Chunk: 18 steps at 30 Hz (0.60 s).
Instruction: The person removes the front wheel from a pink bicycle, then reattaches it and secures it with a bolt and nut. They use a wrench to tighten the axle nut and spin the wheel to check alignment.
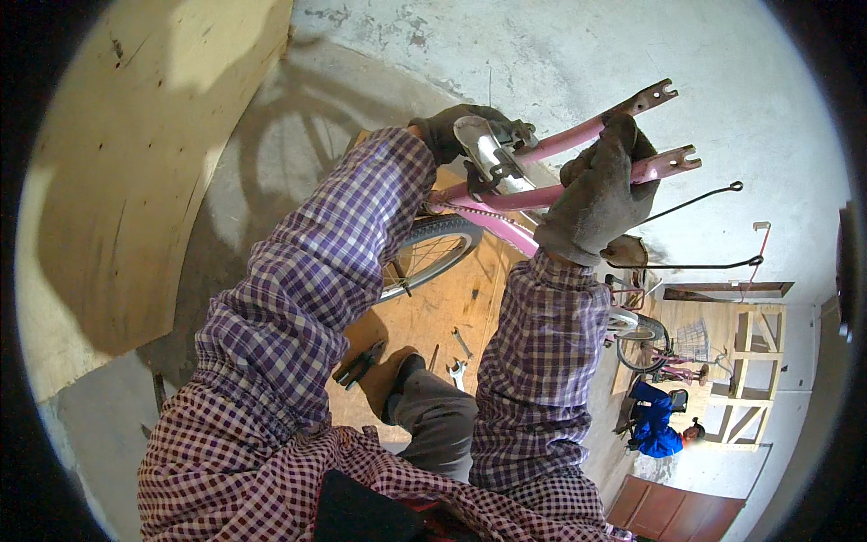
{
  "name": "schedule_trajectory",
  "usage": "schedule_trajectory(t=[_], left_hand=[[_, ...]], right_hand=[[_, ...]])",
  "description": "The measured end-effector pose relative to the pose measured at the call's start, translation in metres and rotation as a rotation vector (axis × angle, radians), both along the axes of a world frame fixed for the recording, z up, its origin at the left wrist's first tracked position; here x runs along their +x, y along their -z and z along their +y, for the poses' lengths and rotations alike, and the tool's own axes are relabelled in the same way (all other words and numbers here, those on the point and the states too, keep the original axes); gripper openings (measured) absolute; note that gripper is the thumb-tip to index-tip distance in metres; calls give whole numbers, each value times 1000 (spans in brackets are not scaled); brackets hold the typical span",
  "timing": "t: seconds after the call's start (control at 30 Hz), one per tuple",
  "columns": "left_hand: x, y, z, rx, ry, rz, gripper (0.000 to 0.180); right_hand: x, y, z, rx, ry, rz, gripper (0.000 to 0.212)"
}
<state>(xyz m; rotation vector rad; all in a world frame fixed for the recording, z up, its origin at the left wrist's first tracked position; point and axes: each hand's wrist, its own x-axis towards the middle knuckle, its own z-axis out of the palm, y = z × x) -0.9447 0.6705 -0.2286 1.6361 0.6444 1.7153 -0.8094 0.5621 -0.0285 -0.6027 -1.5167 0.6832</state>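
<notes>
A pink bicycle fork [567, 139] points up and to the right, its two slotted ends bare. My right hand [603, 188], in a dark work glove, wraps round the nearer fork leg close to its end. The gloved left hand [452, 129] is closed at a curved chrome mudguard [486, 144] between the fork legs; part of its fingers is hidden behind the metal. Two thin dark rods with looped ends [691, 266] stick out to the right below my right hand. Under the fork is a pink frame tube with a chain beside it, and a spoked wheel [471, 237].
Pliers [359, 363] and wrenches [458, 372] lie on a plywood board [452, 316] by my foot. A large wooden panel [135, 181] stands at the left, a pale wall [722, 108] ahead. Far right are another bicycle [643, 343], timber framing and a person in blue [657, 425].
</notes>
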Motion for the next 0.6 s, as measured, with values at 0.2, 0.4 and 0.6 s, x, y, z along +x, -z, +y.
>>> schedule_trajectory(t=[0.2, 0.4, 0.6], left_hand=[[2, -13, -5, 36, 182, -61, 48], [6, -11, 1, 306, 378, -206, 50], [5, 5, 18, -114, 353, -315, 42]], right_hand=[[1, 0, 5, 29, 12, 16, 12], [5, 0, 10, 15, -18, 24, 13], [6, 2, 14, 68, -5, 3, 9]])
